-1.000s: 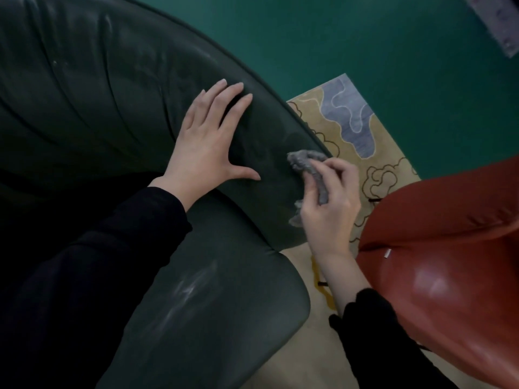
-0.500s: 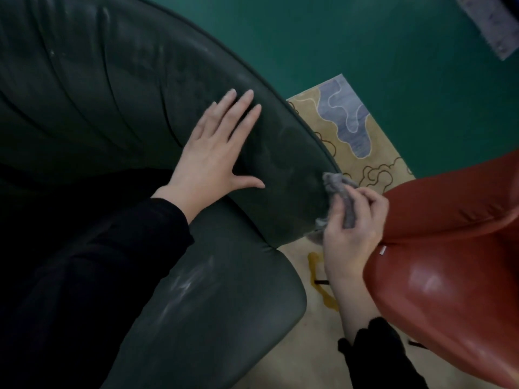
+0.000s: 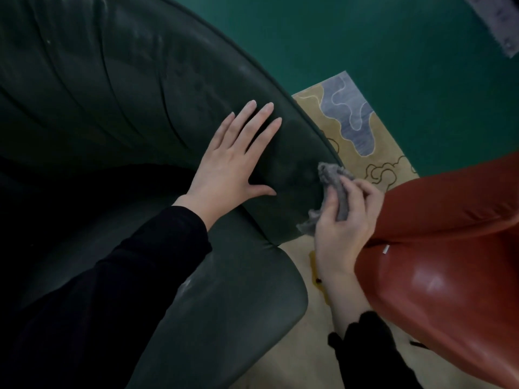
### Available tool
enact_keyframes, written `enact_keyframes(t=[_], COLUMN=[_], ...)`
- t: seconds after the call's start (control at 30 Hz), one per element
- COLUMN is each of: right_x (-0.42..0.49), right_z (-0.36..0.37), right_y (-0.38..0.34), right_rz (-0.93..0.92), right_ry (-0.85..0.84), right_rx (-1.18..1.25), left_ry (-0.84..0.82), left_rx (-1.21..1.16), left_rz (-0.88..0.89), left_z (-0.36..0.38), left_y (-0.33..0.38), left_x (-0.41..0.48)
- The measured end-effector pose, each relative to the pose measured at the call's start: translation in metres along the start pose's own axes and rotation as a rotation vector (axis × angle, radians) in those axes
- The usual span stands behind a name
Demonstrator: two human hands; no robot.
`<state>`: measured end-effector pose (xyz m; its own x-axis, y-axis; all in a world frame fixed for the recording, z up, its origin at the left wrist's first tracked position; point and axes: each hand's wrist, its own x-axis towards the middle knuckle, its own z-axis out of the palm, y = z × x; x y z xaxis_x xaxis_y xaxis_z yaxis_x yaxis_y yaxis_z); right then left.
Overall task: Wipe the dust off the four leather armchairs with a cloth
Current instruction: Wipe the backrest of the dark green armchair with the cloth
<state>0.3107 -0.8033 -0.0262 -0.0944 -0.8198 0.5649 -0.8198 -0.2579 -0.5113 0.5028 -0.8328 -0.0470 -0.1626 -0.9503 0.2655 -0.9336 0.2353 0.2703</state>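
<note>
The left hand [image 3: 227, 169] lies flat with fingers spread on the inner side of the dark green armchair [image 3: 118, 88]. The right hand [image 3: 342, 220] grips a crumpled grey cloth [image 3: 331, 178] against that chair's outer edge, just beside the red armchair [image 3: 449, 248].

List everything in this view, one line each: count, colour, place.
green armchair: one, dark green leather, fills the left side.
red armchair: one, red-brown leather, lower right.
cloth: one, grey, against the green armchair's outer edge.
rug: one, yellow and cream with a grey patch, between the armchairs.
floor: one, teal green, top.
mat corner: one, pale grey, top right corner.
left hand: one, flat on the green armchair, fingers straight.
right hand: one, fingers curled round the cloth.
sleeves: two, black, bottom.
</note>
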Motion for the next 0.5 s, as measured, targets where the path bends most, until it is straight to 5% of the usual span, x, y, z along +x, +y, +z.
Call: enact_keyframes(t=[0.1,0.23,0.4,0.5], right_x=[0.002,-0.018,0.003,0.001], right_z=[0.006,0.006,0.016,0.026], right_y=[-0.004,-0.012,-0.031,-0.041], right_rz=[-0.024,-0.178,-0.111,-0.156], right_ry=[-0.038,-0.293,-0.198,-0.277], right_rx=[-0.02,-0.002,0.076,0.081], left_ry=[-0.007,-0.013,-0.008,-0.038], left_rx=[-0.019,-0.035,-0.046,-0.059], left_rz=[0.013,0.031,-0.033,-0.123], left_z=[-0.002,-0.008,-0.014,-0.014], left_y=[-0.002,-0.004,-0.014,-0.026], left_x=[-0.001,-0.006,-0.039,-0.074])
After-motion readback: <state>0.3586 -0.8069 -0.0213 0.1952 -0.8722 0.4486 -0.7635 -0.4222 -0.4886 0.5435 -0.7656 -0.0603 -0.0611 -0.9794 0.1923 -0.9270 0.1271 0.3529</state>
